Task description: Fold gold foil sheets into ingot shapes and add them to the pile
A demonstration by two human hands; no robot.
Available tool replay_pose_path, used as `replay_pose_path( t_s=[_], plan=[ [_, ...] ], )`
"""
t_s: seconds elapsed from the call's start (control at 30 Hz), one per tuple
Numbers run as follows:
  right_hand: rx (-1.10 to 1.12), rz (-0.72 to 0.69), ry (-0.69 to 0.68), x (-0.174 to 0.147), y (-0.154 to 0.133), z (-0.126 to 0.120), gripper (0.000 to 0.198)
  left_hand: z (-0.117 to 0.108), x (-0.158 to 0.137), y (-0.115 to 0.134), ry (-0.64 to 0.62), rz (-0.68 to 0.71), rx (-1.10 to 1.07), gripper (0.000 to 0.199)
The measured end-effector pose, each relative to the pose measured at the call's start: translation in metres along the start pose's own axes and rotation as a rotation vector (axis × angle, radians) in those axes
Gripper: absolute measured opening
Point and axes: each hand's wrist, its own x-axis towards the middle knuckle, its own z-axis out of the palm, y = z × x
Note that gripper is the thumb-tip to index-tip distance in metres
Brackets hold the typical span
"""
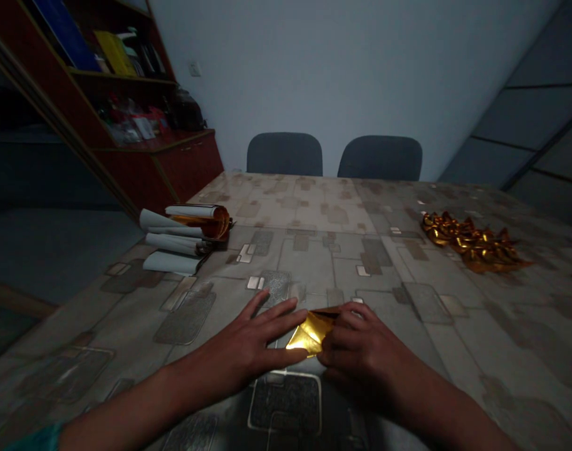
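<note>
A small folded piece of shiny gold paper (309, 334) lies on the table in front of me, with creases across its face. My left hand (262, 341) is open, fingers spread, its thumb and a fingertip touching the paper's left side. Curled over the right side is my right hand (361, 341), closed on the paper; its fingertips and that part of the paper are partly hidden. A dark folded edge of the paper shows above, between the two hands.
Folded gold paper pieces (473, 241) sit in a cluster at right. Curled sheets (177, 241), pale outside and gold inside, lie at left. The patterned tablecloth (295, 203) covers the table. Two chairs (284, 153) stand behind it, and a wooden cabinet (187, 163) is back left.
</note>
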Motion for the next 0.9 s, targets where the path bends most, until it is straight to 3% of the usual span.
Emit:
replay_pose_path(
  t_s=[0.1, 0.2, 0.27, 0.33, 0.47, 0.57, 0.8, 0.9],
  plan=[
    [0.122, 0.033, 0.049, 0.003, 0.004, -0.01, 0.023, 0.007, 0.008, 0.003, 0.088, -0.051, -0.073, 0.026],
    [0.211, 0.151, 0.25, 0.006, 0.017, -0.013, 0.029, 0.012, 0.021, 0.008, 0.129, -0.094, -0.118, 0.013],
    [0.186, 0.246, 0.326, 0.008, 0.026, -0.008, 0.018, 0.013, 0.028, 0.011, 0.117, -0.139, -0.14, 0.013],
    [0.136, 0.259, 0.304, 0.01, 0.032, -0.001, 0.012, 0.013, 0.033, 0.013, 0.128, -0.185, -0.155, 0.013],
    [0.013, 0.313, 0.132, 0.014, 0.032, 0.012, 0.012, 0.017, 0.032, 0.015, 0.196, -0.23, -0.167, 0.013],
    [-0.02, 0.348, 0.062, 0.015, 0.027, 0.013, 0.014, 0.021, 0.027, 0.013, 0.222, -0.244, -0.15, 0.03],
    [0.101, 0.373, 0.121, 0.014, 0.023, 0.007, 0.025, 0.021, 0.027, 0.013, 0.252, -0.249, -0.1, 0.057],
    [0.174, 0.299, 0.166, 0.013, 0.022, 0.007, 0.026, 0.016, 0.032, 0.017, 0.291, -0.289, -0.177, 0.039]
  ],
)
